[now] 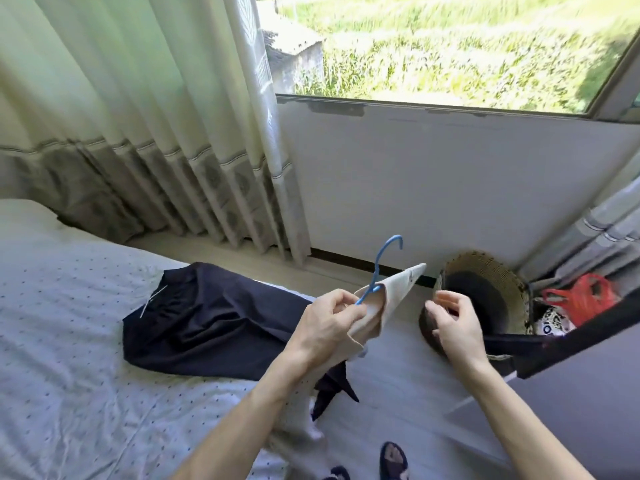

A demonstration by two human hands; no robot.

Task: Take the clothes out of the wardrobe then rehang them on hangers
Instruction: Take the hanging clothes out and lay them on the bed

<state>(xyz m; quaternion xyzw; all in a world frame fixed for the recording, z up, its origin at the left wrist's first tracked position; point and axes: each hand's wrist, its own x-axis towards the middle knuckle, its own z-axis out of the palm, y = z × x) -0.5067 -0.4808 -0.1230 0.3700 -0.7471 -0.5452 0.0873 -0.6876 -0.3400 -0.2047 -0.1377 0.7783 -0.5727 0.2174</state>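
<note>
1. Gripping hanger (378, 268) and beige garment (393, 289) in left hand (329, 323), above near bed (69, 341) edge.
2. Holding nothing in loosely curled right hand (457, 327), just right of that garment.
3. Lying spread on bed, left: dark garment (207, 320).
4. Standing far right: basket (485, 268).

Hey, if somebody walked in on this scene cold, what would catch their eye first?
Centre frame, the left hand grips a blue hanger tucked into a beige garment, with the right hand hovering empty beside it. Behind them a dark navy garment sprawls on the dotted bedsheet, and a bright green field fills the window above.
</note>
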